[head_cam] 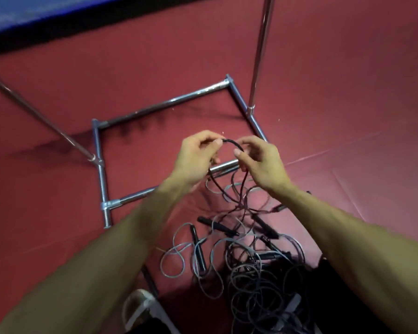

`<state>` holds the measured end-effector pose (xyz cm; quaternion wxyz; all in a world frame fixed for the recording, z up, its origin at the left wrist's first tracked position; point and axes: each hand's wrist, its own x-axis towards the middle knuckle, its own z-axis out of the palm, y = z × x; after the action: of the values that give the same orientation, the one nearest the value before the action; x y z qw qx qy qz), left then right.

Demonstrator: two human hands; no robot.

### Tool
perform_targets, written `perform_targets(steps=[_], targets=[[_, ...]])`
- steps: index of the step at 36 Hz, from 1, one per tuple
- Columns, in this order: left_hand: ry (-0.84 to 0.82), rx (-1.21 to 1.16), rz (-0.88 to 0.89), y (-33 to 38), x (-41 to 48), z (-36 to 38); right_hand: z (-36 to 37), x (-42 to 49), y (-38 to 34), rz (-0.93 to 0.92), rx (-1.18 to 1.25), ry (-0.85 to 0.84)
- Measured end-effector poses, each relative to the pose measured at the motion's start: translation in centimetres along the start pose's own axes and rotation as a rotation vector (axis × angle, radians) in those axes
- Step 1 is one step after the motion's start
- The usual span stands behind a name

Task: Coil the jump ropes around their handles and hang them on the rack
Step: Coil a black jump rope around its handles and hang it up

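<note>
Pinching a rope (230,142) in left hand (195,161) and right hand (262,163), they seemed mid-untangle, so next probably meant pulling it free of the pile (245,261) below both hands.

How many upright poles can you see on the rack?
2. One pole rises from the right side of the floor frame; the other pole leans up from the left side. More may lie outside the view.

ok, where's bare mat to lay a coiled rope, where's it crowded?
Bare: mat inside the rack base frame; also right of the upright pole. Crowded: the rope tangle between the forearms. Above it, left hand and right hand pinch a black rope.
</note>
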<state>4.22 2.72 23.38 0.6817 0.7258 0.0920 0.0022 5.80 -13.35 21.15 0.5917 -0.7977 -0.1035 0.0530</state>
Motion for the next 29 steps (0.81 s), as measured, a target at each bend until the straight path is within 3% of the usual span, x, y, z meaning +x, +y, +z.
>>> perform_targets(steps=[4, 7, 12, 17, 19, 25, 29], targets=[[0.032, -0.215, 0.123, 9.7, -1.4, 0.0, -1.1, -0.1, -9.2, -0.084, 0.251, 0.051], [0.009, -0.25, 0.242, 16.7, -3.3, 0.0, -1.6, -0.7, -15.9, -0.177, 0.352, 0.022], [0.019, -0.135, 0.389, 24.9, -6.6, -1.4, -2.8, -2.8, -23.2, -0.292, 0.325, -0.095], [0.071, -0.477, 0.411, 32.3, -10.0, -3.1, -2.8, -5.0, -27.6, -0.285, 0.275, -0.23], [0.074, -0.495, 0.439, 34.6, -11.1, -3.9, -2.6, -5.8, -29.1, -0.284, 0.256, -0.274], [0.171, -0.253, 0.487, 37.8, -13.4, -7.4, -3.5, -7.6, -33.6, -0.208, 0.456, -0.361], [-0.022, 0.354, 0.36, 37.9, -15.6, -10.1, -4.8, -7.5, -35.8, -0.312, 0.145, -0.293]])
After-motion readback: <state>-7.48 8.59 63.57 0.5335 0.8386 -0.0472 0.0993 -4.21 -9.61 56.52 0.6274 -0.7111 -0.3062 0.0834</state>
